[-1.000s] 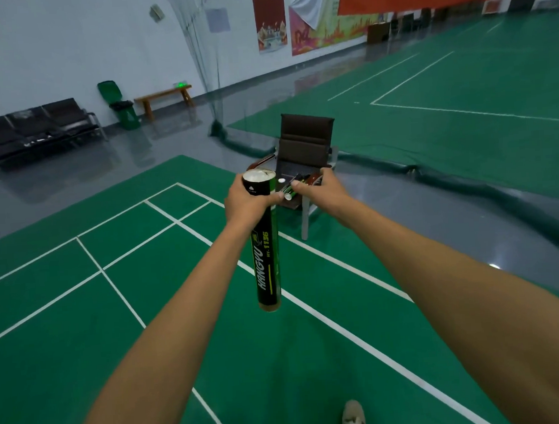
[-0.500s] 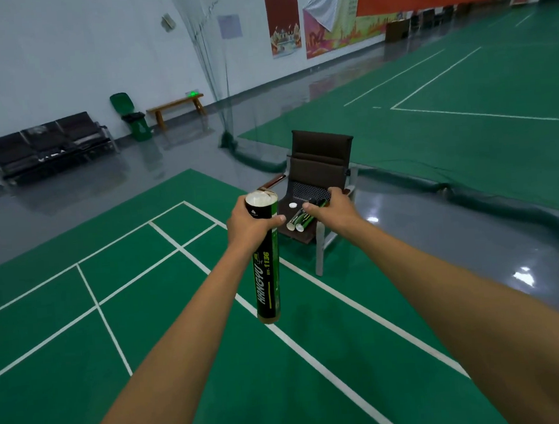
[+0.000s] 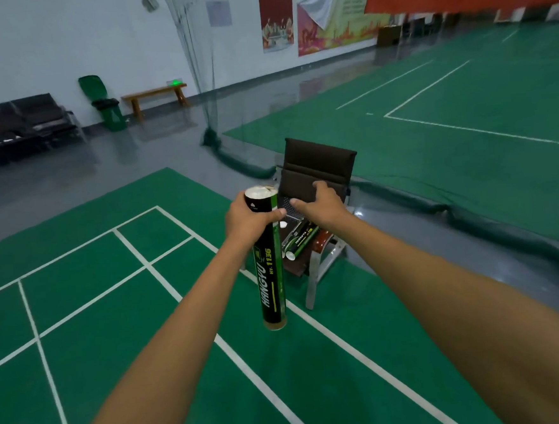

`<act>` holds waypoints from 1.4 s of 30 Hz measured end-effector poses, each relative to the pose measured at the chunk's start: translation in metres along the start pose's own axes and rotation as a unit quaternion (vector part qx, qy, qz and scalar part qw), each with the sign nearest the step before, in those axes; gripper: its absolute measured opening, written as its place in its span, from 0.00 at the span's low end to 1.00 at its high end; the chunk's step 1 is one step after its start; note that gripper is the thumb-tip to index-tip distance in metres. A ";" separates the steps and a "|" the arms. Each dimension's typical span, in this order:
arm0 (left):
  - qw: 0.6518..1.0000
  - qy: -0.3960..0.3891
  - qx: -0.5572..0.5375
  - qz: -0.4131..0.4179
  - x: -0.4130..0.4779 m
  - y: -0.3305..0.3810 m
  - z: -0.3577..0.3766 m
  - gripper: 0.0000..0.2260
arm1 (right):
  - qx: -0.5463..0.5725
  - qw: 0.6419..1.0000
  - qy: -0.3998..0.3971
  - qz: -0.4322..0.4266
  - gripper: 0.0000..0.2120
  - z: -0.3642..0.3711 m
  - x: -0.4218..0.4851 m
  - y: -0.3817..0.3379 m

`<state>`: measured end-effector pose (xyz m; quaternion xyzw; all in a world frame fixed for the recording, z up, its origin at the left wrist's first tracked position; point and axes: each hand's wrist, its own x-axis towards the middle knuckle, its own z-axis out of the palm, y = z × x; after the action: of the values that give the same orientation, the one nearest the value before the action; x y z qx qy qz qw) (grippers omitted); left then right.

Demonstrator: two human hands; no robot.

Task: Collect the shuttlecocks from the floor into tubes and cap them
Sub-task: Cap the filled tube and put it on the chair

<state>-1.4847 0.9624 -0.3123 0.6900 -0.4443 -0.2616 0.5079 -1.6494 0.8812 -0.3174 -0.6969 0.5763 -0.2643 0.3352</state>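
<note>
My left hand grips a black and green shuttlecock tube near its top and holds it upright. The tube's top end is uncapped and white feathers show inside it. My right hand reaches out over the seat of a dark chair, fingers spread, holding nothing. On the seat lie two more black tubes side by side, and a small white round cap sits beside them.
The chair stands at the edge of the green court mat, next to a white court line. Grey floor, a dark hanging net, a green bin, a wooden bench and black seats lie beyond.
I have come closer to the chair. My right hand has opened and moved forward over the seat. The left hand still holds the tube upright.
</note>
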 end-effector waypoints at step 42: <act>0.939 -0.237 0.192 -0.160 0.797 -0.288 0.255 0.34 | -0.193 0.942 -0.225 0.159 0.31 0.252 0.815 0.127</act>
<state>-1.2189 0.1680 -0.5976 0.7547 -0.4767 -0.4052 0.1976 -1.3787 0.1086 -0.5903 -0.6888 0.6289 0.0726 0.3533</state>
